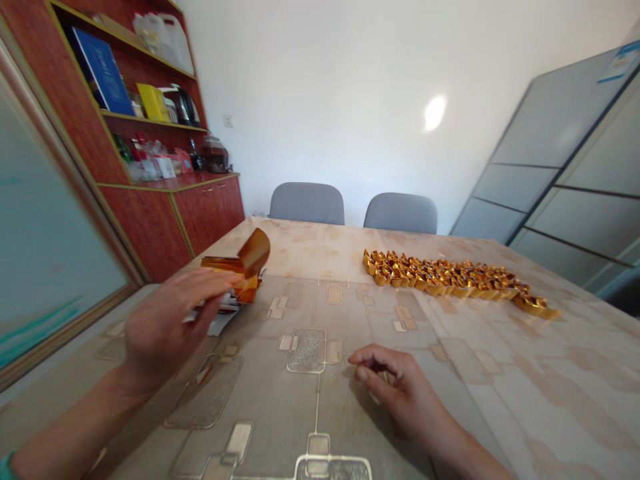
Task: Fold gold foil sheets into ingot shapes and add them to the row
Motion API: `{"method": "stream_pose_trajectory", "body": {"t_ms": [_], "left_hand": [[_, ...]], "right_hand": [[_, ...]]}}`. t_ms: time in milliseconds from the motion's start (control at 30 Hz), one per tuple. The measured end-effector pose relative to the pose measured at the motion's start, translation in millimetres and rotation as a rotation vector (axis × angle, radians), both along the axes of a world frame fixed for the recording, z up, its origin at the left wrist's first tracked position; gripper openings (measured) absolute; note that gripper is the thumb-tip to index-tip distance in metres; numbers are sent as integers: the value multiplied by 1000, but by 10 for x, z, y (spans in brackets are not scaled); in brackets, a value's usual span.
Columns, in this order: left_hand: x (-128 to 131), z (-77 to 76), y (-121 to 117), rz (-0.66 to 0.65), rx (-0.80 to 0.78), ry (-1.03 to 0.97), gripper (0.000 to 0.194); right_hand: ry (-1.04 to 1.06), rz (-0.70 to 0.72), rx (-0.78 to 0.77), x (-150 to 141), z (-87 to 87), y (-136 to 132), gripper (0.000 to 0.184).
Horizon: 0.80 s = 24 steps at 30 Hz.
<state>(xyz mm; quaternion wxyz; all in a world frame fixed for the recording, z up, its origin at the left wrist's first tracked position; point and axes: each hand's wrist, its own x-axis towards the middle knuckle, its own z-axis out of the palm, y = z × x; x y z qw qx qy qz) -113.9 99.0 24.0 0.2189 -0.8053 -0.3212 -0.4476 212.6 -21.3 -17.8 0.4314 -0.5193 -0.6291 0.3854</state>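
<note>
While the left hand [167, 327] hangs raised above the table, its fingers [210, 283] close narrowly on a folded gold foil sheet [254, 252], though the fingertips partly hide the grip. The sheet lies just beyond those fingertips, ahead and to the person's right of the hand. Its long axis runs roughly across the view, and its free flap tilts upward and to the right. Just beneath it, a loose stack of papers [220, 315] rests on the patterned table cover [550, 380]. The right hand [403, 393] rests lower and nearer the middle of the view, its fingers [373, 360] curled narrowly around a sliver of gold foil [386, 377], most of which they hide. Well ahead of that hand, a long row of folded gold foil ingots [445, 277] stretches across the table, slanting toward the right edge of the view. The left hand is nearer the sheet; the right is nearer the row.
</note>
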Motion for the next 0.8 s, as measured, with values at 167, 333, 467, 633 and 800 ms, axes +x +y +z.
{"method": "stream_pose_trajectory", "body": {"t_ms": [167,333,467,633,800], "left_hand": [[446,-50,-423,-529,-12,257,27],[911,-46,-832,-760,-87,307,16],[1040,-103,-944,-825,-364,286,24],[1026,-162,-943,-890,-466,335,31],[1015,-170,-858,-857,-331,344,26]], "right_hand": [[600,136,-287,9,53,-83,61],[703,148,-372,53,66,-136,76],[576,9,-357,86,20,-132,72],[483,-88,-317,36,32,-94,43],[475,-75,-256,-5,136,-21,27]]}}
